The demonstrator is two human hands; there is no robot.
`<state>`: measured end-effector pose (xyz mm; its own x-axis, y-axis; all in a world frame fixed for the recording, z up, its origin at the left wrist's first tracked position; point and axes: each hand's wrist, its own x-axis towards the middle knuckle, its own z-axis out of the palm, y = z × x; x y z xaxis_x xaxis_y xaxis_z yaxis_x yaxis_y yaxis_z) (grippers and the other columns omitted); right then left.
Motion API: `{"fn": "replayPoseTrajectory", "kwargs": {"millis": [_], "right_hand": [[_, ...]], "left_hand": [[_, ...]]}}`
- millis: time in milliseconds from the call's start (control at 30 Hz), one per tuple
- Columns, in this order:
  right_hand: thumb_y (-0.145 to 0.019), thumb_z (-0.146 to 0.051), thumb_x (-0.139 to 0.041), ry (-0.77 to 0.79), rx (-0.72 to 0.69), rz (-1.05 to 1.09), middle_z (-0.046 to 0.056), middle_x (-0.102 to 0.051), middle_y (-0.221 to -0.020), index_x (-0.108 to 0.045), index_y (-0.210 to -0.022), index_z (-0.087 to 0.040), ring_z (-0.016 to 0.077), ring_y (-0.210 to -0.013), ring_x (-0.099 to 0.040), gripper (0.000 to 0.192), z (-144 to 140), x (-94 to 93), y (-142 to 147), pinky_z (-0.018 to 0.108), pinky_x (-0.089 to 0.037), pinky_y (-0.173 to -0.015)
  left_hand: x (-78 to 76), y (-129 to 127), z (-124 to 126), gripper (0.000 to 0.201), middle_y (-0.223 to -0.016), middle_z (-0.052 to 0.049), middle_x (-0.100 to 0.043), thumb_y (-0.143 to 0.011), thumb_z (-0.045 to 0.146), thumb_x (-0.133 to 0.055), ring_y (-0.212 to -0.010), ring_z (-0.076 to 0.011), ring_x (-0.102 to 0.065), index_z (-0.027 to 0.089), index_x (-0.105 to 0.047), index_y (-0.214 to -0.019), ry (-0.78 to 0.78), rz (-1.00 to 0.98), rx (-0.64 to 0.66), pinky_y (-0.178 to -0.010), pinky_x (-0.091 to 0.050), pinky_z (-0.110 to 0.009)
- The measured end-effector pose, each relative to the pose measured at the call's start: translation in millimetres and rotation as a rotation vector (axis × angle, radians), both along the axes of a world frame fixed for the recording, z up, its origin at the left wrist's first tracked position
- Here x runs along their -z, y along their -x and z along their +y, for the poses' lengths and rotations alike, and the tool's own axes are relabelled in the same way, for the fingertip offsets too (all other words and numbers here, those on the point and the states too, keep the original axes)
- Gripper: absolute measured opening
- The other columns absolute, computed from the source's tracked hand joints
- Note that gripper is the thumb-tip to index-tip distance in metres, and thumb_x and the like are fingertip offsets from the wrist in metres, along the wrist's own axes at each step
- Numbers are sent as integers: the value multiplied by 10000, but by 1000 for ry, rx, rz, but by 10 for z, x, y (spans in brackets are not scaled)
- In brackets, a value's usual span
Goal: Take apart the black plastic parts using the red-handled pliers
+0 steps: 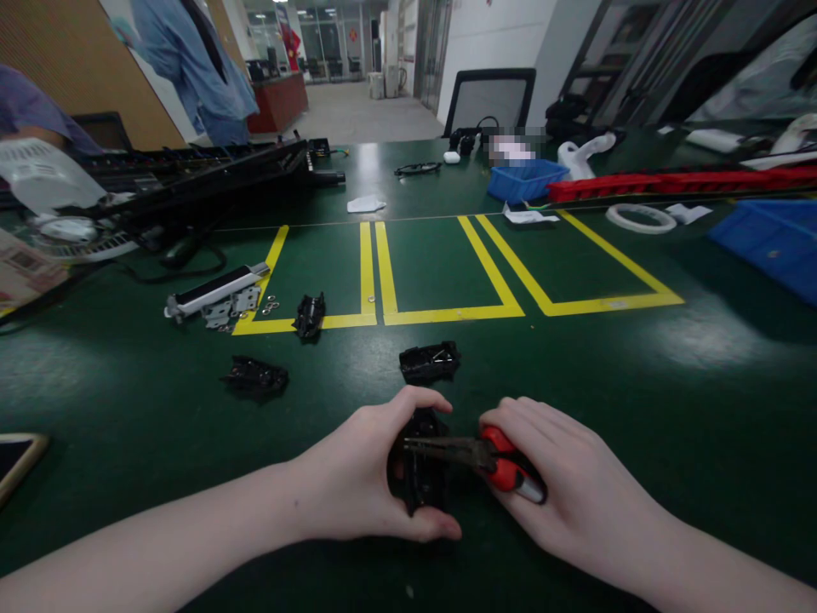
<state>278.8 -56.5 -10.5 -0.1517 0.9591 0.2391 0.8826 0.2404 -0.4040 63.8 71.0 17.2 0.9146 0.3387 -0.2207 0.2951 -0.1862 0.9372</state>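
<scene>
My left hand (367, 468) is closed around a black plastic part (426, 477), thumb at its near end and fingers at its far end. In my right hand (555, 477) are needle-nose pliers (501, 464) with red handles, their long jaws reaching left over the black part. Whether the jaw tips grip anything is too small to tell. Just beyond my left hand lies a similar black part (430, 361) with a thin shiny pin on it. Two more such parts, one black part (256, 375) and another black part (310, 316), rest further left.
Yellow tape (453, 315) marks rectangles on the green table (357, 579). Metal brackets (233, 305) and several small rings (271, 304) lie left. Blue bins (523, 180), a tape roll (640, 218) and a red strip (689, 182) are behind right. A person (191, 64) stands behind left.
</scene>
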Motion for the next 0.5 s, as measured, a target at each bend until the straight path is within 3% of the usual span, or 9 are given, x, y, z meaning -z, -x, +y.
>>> {"fn": "replayPoseTrajectory", "kwargs": {"millis": [300,500], "right_hand": [[-779,-148,-561,-20,0,-13,41,-623,-840,-571,-1003,-213,185,-731,-568,233,-12,3,17,309,-440,-629],[-747,-136,-537,-131,-19,-94,70,-640,-915,-564,-1066,-202,217,-786,-578,327,-35,20,-1,344,-451,-667]], "left_hand": [[-5,15,-8,745,-1014,-54,-686,-648,458,-871,-791,-176,-645,207,-516,-1253,-68,-27,-14,-646,-522,-257],[20,31,-12,756,-1013,-60,-681,-622,530,-864,-830,-196,-642,198,-562,-1230,-91,-50,4,-697,-544,-281]]}}
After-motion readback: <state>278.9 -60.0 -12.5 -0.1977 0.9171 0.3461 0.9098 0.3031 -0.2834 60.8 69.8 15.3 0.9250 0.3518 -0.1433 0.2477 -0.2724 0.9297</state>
